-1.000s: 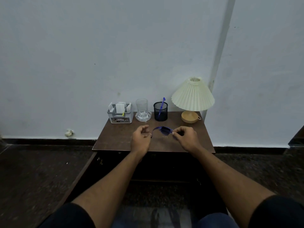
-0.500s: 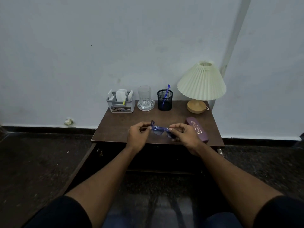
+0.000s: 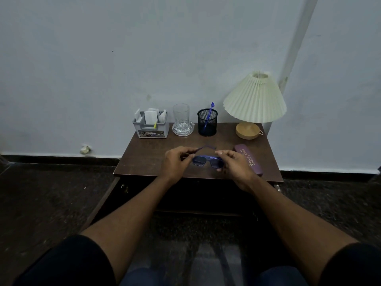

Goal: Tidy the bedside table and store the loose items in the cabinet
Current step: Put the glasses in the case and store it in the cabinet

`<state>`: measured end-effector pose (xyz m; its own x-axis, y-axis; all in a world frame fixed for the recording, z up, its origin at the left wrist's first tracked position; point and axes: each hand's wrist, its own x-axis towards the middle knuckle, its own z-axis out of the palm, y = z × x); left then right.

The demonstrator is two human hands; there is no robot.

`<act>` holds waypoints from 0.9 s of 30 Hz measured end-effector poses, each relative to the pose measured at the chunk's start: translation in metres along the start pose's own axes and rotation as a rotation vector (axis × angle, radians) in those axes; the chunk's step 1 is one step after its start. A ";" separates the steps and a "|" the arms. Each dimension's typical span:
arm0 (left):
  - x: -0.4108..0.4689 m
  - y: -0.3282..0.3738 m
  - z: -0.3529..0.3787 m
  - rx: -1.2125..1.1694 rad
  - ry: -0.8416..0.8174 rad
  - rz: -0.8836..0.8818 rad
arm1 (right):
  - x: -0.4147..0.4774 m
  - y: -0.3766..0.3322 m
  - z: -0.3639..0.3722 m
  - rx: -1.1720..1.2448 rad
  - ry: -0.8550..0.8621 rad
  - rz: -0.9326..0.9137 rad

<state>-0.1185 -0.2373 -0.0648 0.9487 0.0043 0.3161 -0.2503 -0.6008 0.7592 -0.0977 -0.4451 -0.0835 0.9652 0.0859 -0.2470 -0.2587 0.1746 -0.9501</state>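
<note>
Both hands hold the blue glasses just above the front of the brown counter. The left hand has its grip pinched on one arm of the glasses. The right hand has its grip closed on the other end. A purple glasses case lies shut beside the right hand. At the back, a black mesh cup holds a blue pen. A grey box holds white packets. An empty glass stands in a clear dish.

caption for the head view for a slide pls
Both hands, left and right, hold blue glasses over the bedside table, purple case alongside.
</note>
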 end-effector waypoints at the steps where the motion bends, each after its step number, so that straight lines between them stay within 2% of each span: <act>1: -0.001 0.001 -0.001 0.021 -0.011 0.028 | -0.001 -0.003 0.000 0.025 0.005 0.019; 9: -0.004 0.012 -0.004 0.134 -0.083 0.028 | -0.010 -0.021 -0.008 0.057 -0.014 0.051; 12: -0.005 0.016 -0.004 0.129 -0.094 -0.007 | -0.015 -0.026 -0.011 -0.044 -0.017 0.017; 16: -0.004 0.025 -0.001 -0.040 -0.011 -0.186 | -0.017 -0.027 -0.012 -0.232 -0.010 -0.057; 18: -0.003 0.032 0.002 -0.120 0.041 -0.220 | -0.017 -0.026 -0.010 -0.267 0.017 -0.084; 21: -0.005 0.042 0.004 -0.077 0.103 -0.101 | -0.017 -0.027 -0.004 -0.284 0.070 -0.115; 23: -0.008 0.051 0.004 0.037 0.131 0.066 | -0.017 -0.030 0.001 -0.262 0.089 -0.119; 25: -0.009 0.059 0.005 0.173 0.140 0.200 | -0.022 -0.031 0.009 -0.164 0.019 -0.098; 27: -0.011 0.067 0.005 0.253 0.137 0.235 | -0.028 -0.031 0.018 -0.086 -0.098 -0.102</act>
<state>-0.1450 -0.2816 -0.0207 0.8321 -0.0608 0.5512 -0.3862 -0.7769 0.4973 -0.1173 -0.4349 -0.0436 0.9768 0.1680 -0.1327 -0.1513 0.1030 -0.9831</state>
